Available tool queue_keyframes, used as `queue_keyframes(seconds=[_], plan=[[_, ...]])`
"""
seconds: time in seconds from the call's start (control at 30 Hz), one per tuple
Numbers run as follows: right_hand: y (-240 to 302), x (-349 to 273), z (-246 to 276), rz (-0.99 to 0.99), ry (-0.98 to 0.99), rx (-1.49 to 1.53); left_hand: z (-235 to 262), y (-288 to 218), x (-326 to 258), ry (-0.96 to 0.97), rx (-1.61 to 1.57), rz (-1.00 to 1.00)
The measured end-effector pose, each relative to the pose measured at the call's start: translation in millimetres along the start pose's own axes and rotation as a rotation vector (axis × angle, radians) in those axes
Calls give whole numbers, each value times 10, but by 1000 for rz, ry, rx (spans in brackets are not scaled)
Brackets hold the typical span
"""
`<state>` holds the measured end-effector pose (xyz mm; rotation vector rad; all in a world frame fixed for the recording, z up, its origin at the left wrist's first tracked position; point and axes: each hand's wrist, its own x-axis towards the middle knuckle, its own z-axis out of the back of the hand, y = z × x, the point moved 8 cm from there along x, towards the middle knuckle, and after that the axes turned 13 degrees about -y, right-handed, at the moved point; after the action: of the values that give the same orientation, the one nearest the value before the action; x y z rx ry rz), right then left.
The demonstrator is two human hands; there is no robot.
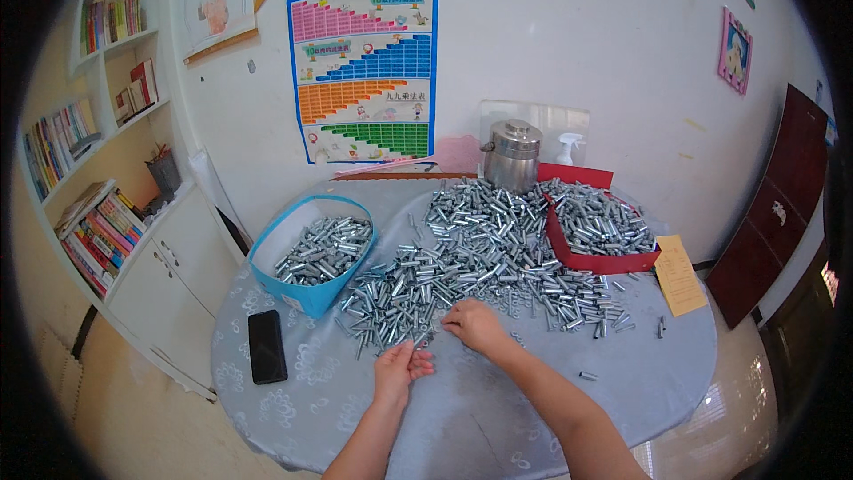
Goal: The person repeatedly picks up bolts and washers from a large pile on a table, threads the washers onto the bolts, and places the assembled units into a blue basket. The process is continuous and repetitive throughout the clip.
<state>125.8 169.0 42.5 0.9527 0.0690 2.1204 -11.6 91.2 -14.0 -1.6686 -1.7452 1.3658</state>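
Note:
A large heap of shiny metal tubes and thin rods [471, 244] covers the middle of the table. At its near edge my left hand [400, 375] is closed, with a small metal tube [424, 338] between thumb and fingers. Just to the right, my right hand [475, 324] pinches at the heap's edge, close to the left fingertips; what it holds is too small to make out. A light-blue box [311, 300] holds many metal tubes at the left. More tubes fill a red box [613, 262] at the right.
A black phone [267, 347] lies on the grey tablecloth [338, 418] at left. Behind the heap stand a steel pot [513, 157] and a white spray bottle [569, 148]. A yellow paper [681, 276] lies at the right edge, and a loose tube [588, 376] lies nearer.

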Motion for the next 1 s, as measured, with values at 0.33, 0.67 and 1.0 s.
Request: queue_keyframes(seconds=[0.33,0.67,1.0], plan=[[-214,-534,131,-817,-21,791,-118,139,-68,75,71,51],[20,-735,241,-883,30,921,-224,254,-152,209,234,128],[103,-769,232,-874,71,1007,-260,272,-234,293,208,237]])
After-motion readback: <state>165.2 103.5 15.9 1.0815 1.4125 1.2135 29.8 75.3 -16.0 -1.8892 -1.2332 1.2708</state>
